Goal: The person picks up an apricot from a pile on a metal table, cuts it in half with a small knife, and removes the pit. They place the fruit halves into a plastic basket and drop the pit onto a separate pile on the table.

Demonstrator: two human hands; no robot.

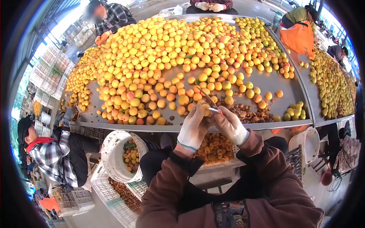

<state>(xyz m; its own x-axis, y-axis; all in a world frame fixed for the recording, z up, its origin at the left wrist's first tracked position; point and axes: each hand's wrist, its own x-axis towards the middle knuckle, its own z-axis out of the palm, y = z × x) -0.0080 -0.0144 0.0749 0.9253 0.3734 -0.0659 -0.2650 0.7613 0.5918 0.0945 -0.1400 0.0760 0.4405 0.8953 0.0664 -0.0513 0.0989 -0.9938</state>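
My left hand (194, 127), in a white glove with a green band at the wrist, is closed around a yellow apricot (207, 110) at the table's near edge. Beside it, my gloved right hand (230, 124) grips a small knife (208, 98); a shiny metal part shows by the fingers, and a thin brownish length points up and away. Where the knife meets the apricot is hard to make out. Below both hands sits a crate of split apricots (215, 148). Brown pits (249, 114) lie on the table just right of my hands.
A big heap of apricots (152, 49) covers much of the metal table (281, 87). Greenish apricots (295, 112) cluster at its near right corner. A white bucket (114, 146) stands left of my legs, above a crate of pits (125, 195). Other people work around the tables.
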